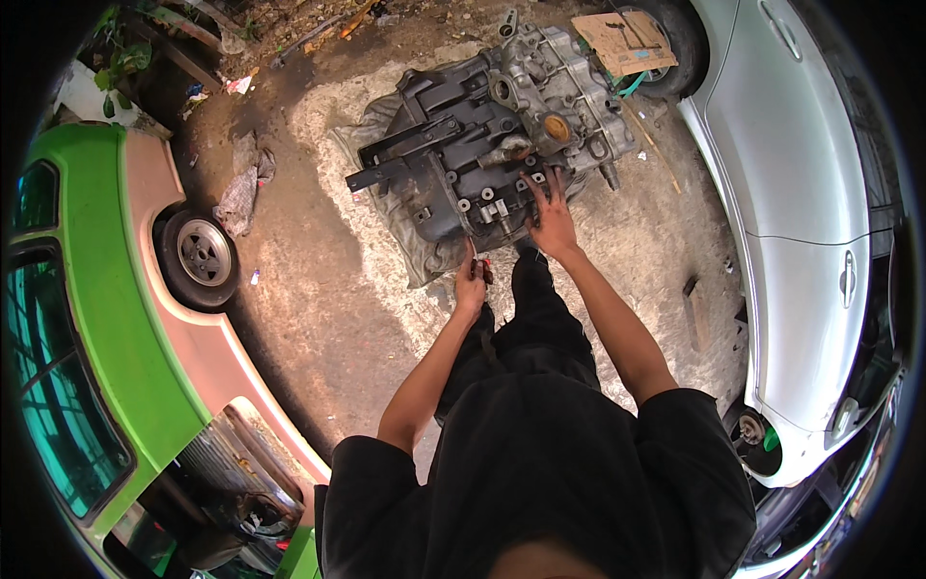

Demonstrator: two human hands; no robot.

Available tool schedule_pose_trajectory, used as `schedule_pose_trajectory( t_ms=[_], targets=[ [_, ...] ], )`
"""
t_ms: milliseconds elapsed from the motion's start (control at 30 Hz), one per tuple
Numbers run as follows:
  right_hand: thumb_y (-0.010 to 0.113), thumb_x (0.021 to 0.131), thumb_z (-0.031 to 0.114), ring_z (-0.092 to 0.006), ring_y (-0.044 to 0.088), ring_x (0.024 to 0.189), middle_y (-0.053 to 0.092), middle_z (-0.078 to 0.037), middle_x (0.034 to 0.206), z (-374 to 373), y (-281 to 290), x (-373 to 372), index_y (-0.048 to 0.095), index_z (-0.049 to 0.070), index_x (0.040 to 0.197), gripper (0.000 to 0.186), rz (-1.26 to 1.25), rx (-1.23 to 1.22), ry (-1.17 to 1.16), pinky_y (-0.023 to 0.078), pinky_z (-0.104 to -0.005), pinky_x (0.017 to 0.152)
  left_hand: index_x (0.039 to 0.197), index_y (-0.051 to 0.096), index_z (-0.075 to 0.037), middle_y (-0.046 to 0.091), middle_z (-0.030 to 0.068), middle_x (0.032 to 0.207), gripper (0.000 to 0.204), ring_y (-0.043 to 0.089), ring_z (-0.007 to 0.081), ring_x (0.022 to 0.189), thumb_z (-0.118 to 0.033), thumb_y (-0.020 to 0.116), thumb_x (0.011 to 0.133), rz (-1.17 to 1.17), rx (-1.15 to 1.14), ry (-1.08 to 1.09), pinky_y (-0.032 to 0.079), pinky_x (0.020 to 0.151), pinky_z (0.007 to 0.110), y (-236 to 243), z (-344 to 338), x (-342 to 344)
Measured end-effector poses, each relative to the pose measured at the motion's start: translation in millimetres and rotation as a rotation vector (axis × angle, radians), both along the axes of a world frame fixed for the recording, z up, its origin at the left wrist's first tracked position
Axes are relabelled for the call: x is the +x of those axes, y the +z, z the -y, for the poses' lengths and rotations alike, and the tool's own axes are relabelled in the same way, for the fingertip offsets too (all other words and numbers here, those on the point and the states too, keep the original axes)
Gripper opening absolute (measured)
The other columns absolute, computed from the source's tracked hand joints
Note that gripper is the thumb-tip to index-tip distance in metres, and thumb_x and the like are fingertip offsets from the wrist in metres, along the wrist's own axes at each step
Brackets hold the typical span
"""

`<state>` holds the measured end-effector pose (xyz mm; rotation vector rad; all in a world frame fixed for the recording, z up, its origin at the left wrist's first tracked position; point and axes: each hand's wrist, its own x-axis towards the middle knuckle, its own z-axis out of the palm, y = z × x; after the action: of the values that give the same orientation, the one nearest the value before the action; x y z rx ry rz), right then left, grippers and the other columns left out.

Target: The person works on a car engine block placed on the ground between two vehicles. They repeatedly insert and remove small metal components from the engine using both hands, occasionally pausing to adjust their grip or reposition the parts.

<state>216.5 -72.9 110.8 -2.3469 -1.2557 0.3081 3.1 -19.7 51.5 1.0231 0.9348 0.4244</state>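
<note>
A large dark gearbox housing [424, 193] with a lighter grey metal assembly [569, 77] at its upper right rests on a crumpled grey sheet [424, 268] on the concrete. My left hand [471, 282] is closed around a small tool [485, 270] with red on it at the housing's lower edge; its exact kind is too small to make out. My right hand [552, 220] lies on the housing to the right, fingers apart and fingertips among the bolt bosses, holding nothing that shows.
A green and pink vehicle [145, 338] stands at the left, a silver car [791, 174] at the right. Cardboard with a tool on it [612, 43] lies beside the top-right wheel. A rag [241, 193], a wood piece [699, 323] and litter lie on the ground [328, 309].
</note>
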Motion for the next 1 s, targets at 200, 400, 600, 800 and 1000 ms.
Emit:
schedule_pose_trajectory(
  t_ms=[200, 400, 600, 800, 1000],
  targets=[
    [0.071, 0.078, 0.006, -0.0388, 0.007, 0.157, 0.014, -0.012, 0.169, 2, 2, 1, 0.028, 0.036, 0.159, 0.097, 0.009, 0.016, 0.025, 0.037, -0.0486, 0.121, 0.164, 0.027, -0.021, 0.045, -0.0049, 0.087, 0.059, 0.037, 0.0081, 0.073, -0.018, 0.05, 0.11, 0.219, 0.011, 0.157, 0.038, 0.068, 0.023, -37, 14, 5],
    [0.072, 0.077, 0.006, -0.0412, 0.008, 0.156, 0.015, -0.013, 0.168, 3, 4, 1, 0.03, 0.035, 0.159, 0.096, -0.028, 0.045, 0.023, 0.034, -0.0505, 0.122, 0.164, 0.026, -0.029, 0.048, -0.0041, 0.087, 0.063, 0.041, 0.0089, 0.073, -0.005, 0.043, 0.108, 0.339, -0.314, 0.348, 0.038, 0.066, 0.024, -34, 10, 2],
    [0.074, 0.076, 0.005, -0.0446, 0.009, 0.155, 0.017, -0.015, 0.166, 2, 2, 3, 0.032, 0.033, 0.158, 0.097, -0.043, 0.063, 0.031, 0.03, -0.0523, 0.124, 0.164, 0.022, -0.036, 0.055, 0.0016, 0.095, 0.074, 0.053, 0.0151, 0.08, -0.001, 0.044, 0.102, 0.236, -0.58, 0.188, 0.055, 0.08, 0.044, -21, -29, -26],
    [0.072, 0.077, 0.006, -0.0394, 0.008, 0.157, 0.015, -0.012, 0.168, 3, 3, 2, 0.031, 0.036, 0.158, 0.096, -0.007, 0.043, 0.023, 0.038, -0.0496, 0.121, 0.16, 0.033, -0.021, 0.058, 0.006, 0.094, 0.072, 0.057, 0.0148, 0.076, 0.0, 0.054, 0.094, -0.019, -0.67, -0.133, 0.059, 0.077, 0.039, 10, -82, -40],
    [0.073, 0.076, 0.006, -0.0389, 0.007, 0.157, 0.015, -0.012, 0.168, 3, 6, 3, 0.03, 0.036, 0.158, 0.097, -0.028, 0.018, 0.021, 0.035, -0.0488, 0.123, 0.15, 0.05, -0.01, 0.054, 0.003, 0.079, 0.06, 0.049, 0.0107, 0.061, -0.001, 0.055, 0.091, -0.128, -0.78, -0.189, 0.05, 0.058, 0.023, 15, -118, -25]
  ],
)
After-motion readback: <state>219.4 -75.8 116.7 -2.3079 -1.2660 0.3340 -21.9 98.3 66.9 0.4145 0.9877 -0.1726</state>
